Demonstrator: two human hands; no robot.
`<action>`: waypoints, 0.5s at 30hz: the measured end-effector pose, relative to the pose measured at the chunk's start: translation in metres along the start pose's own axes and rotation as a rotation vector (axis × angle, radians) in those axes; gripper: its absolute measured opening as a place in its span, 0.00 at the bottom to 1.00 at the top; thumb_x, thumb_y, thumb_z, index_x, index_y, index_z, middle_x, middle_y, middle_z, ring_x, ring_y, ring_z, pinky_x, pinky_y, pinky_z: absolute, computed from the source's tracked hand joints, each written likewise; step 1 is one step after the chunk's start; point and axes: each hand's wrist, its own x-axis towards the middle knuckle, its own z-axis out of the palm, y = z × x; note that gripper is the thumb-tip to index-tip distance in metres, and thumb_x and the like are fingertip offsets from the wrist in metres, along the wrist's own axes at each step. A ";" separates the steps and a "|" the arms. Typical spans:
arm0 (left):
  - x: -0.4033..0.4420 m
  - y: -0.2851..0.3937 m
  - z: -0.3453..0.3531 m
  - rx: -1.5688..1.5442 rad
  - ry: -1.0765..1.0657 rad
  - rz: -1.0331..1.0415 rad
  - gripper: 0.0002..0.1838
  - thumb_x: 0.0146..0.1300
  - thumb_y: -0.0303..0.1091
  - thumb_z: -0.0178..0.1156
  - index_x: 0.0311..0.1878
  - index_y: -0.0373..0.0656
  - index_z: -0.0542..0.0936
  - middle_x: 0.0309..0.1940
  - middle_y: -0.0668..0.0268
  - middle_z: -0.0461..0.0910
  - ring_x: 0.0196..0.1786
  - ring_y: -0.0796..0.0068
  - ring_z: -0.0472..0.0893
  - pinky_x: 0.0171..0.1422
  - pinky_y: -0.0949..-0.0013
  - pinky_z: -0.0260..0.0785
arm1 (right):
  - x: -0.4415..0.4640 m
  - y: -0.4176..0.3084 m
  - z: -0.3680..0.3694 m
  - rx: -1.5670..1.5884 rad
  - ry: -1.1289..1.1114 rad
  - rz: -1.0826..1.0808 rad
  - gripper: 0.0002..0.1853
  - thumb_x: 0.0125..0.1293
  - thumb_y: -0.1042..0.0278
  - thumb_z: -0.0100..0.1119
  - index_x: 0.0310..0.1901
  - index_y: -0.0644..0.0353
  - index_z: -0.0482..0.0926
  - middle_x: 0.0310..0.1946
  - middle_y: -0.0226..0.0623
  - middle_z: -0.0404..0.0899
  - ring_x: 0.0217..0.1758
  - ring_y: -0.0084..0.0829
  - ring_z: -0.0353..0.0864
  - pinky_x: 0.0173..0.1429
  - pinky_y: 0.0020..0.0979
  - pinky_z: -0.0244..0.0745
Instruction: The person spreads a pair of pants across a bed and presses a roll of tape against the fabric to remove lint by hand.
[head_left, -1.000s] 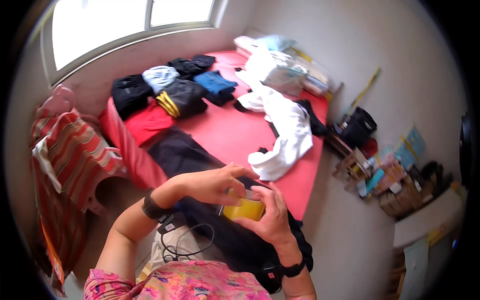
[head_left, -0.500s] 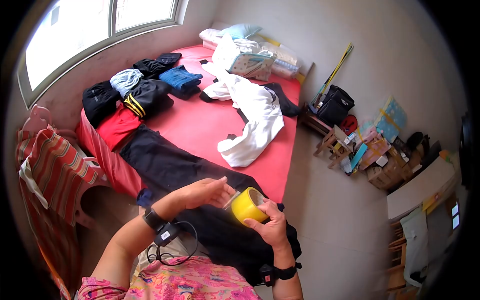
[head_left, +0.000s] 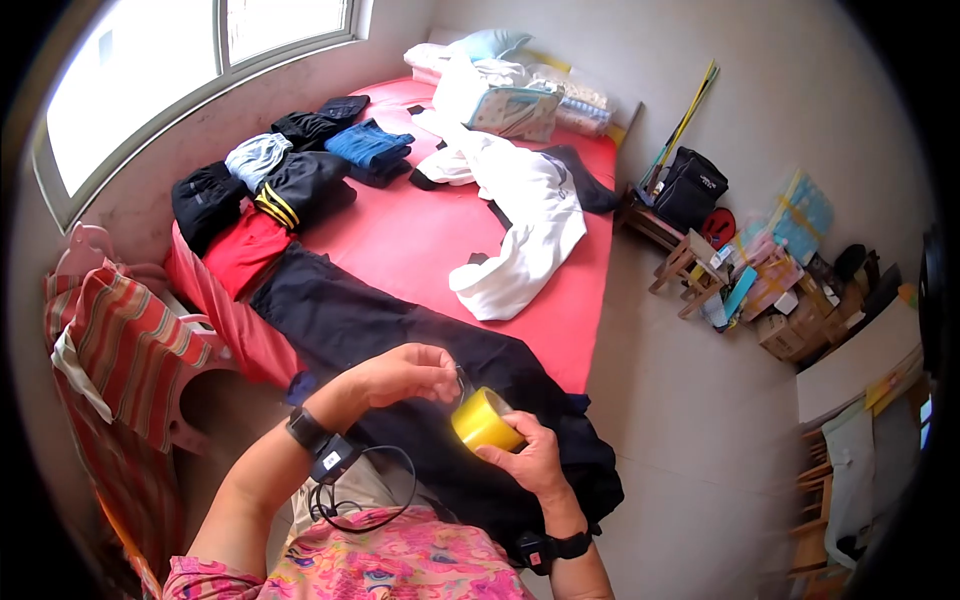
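My right hand (head_left: 531, 455) grips a roll of yellow tape (head_left: 484, 421) by its right side, thumb below and fingers at the rim. Just left of the roll is my left hand (head_left: 413, 374), its fingers curled together on a clear strip of tape (head_left: 463, 383) that runs to the roll. Beneath both hands, dark trousers (head_left: 400, 325) lie across the near edge of the bed. A white long-sleeved top (head_left: 525, 215) is spread on the red sheet (head_left: 385, 235) beyond them.
Folded clothes (head_left: 305, 185) are grouped on the bed's left side. A striped cloth (head_left: 135, 345) hangs over a pink chair (head_left: 85, 250) at left. On the right stand a black bag (head_left: 690, 190), a wooden stool (head_left: 690, 268) and cardboard boxes (head_left: 783, 335). Bedding (head_left: 515, 108) lies at the far end.
My left fingers have closed from a looser, spread pose and pulled a strip out from the roll. The roll has tilted and shifted slightly left in my right hand.
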 end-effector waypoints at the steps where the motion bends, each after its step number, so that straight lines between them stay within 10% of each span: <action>1: -0.001 0.003 0.002 0.004 0.002 -0.011 0.03 0.65 0.31 0.58 0.37 0.43 0.76 0.35 0.67 0.81 0.39 0.80 0.80 0.44 0.79 0.71 | -0.001 0.003 0.006 0.010 0.005 0.005 0.19 0.50 0.62 0.75 0.40 0.62 0.80 0.36 0.38 0.81 0.45 0.29 0.78 0.50 0.28 0.71; 7: -0.013 0.026 0.020 0.842 -0.004 0.010 0.07 0.61 0.32 0.60 0.36 0.38 0.79 0.28 0.69 0.81 0.30 0.78 0.78 0.36 0.74 0.68 | 0.001 0.043 0.034 0.420 -0.206 0.240 0.14 0.72 0.60 0.50 0.44 0.65 0.75 0.36 0.31 0.79 0.40 0.17 0.75 0.49 0.22 0.70; 15: -0.022 0.086 0.043 1.528 -0.330 0.051 0.05 0.53 0.30 0.63 0.33 0.41 0.81 0.26 0.63 0.80 0.30 0.62 0.80 0.34 0.65 0.69 | 0.059 0.054 0.037 0.497 -0.112 0.298 0.16 0.72 0.58 0.50 0.50 0.62 0.74 0.41 0.32 0.79 0.44 0.20 0.77 0.51 0.22 0.71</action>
